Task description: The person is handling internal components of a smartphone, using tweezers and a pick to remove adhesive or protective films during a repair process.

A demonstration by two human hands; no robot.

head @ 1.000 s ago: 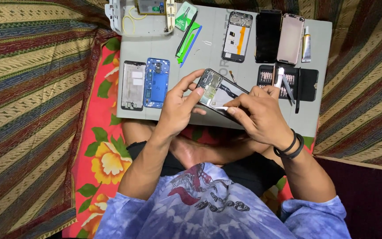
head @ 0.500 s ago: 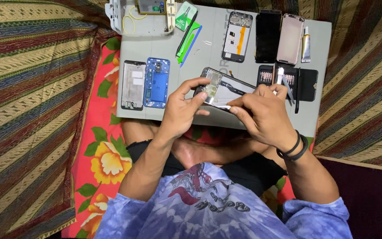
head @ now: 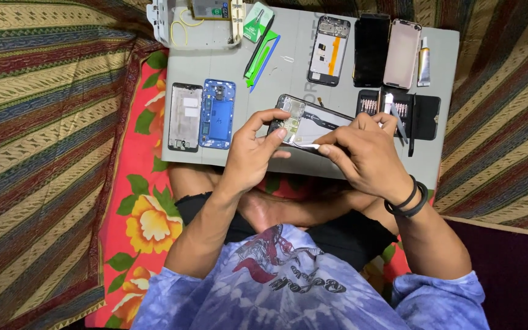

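An opened phone (head: pixel 308 122) with its inner parts showing is held just above the grey work mat (head: pixel 288 79). My left hand (head: pixel 253 153) grips its left end, thumb and forefinger pinching the frame. My right hand (head: pixel 365 154) holds the right end and pinches a thin white strip (head: pixel 305 145) along the phone's near edge. A black band circles my right wrist.
On the mat lie a white phone frame (head: pixel 185 116) and a blue one (head: pixel 217 113) at left, a green tool (head: pixel 263 52), an open phone chassis (head: pixel 329 50), a black phone (head: pixel 371 50), a pink phone (head: pixel 402 54), a glue tube (head: pixel 423 61) and a screwdriver bit case (head: pixel 420 113).
The opened phone has tilted and shifted slightly right in my hands. My right fingers have slid along its near edge onto the white strip.
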